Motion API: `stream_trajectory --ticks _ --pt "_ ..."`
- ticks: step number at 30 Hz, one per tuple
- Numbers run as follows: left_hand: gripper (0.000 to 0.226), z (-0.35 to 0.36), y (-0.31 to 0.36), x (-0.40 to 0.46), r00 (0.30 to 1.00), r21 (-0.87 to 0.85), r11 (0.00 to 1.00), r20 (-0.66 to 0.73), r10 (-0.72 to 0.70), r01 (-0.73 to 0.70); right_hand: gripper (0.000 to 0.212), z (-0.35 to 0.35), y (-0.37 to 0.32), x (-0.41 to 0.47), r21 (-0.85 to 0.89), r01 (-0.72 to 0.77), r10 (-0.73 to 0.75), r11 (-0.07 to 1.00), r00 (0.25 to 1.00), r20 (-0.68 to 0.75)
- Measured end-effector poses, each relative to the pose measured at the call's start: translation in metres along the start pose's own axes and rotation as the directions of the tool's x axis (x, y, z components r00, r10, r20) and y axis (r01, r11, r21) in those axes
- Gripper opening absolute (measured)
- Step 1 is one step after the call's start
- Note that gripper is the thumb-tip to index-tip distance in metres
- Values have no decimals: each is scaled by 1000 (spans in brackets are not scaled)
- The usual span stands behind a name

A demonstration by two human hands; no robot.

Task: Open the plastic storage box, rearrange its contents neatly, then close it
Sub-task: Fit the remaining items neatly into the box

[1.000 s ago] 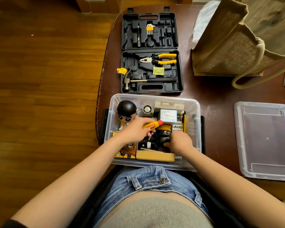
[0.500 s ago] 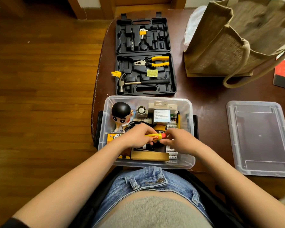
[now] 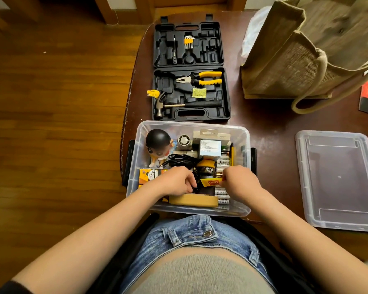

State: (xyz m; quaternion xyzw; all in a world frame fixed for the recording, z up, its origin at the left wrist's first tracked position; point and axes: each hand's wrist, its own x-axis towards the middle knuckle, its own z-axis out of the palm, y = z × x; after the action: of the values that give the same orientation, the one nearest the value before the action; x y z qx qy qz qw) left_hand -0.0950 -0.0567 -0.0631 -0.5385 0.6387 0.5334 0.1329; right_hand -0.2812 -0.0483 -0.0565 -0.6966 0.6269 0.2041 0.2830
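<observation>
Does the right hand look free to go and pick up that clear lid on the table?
Probably not right away: the right hand pinches a yellow tube inside the box. Otherwise the lid lies uncovered on that side, nothing between.

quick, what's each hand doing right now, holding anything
Left hand: fingers curled down among the black cables; whether it holds one cannot be told.
Right hand: pinching the yellow tube.
</observation>
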Motion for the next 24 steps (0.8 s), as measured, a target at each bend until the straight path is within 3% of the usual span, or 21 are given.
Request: stream_trajectory --ticks 7,12,15,17,24 --pt "31 -9 11 11 998 173 984 23 -56 52 9 2 -6 0 -124 50 -52 991 999 -16" --pt "24 2 16 31 984 301 949 122 -131 89 12 5 -7 3 -99 46 -45 994 999 17" --pt "33 20 10 39 969 316 942 174 -175 113 3 9 -6 6 -72 60 -58 996 998 35" --pt "26 27 5 43 961 326 937 195 -196 125 10 11 -6 9 -71 63 -60 996 997 44" --pt "22 34 -4 48 956 250 941 125 -266 229 16 21 -6 17 -24 67 -65 997 995 69"
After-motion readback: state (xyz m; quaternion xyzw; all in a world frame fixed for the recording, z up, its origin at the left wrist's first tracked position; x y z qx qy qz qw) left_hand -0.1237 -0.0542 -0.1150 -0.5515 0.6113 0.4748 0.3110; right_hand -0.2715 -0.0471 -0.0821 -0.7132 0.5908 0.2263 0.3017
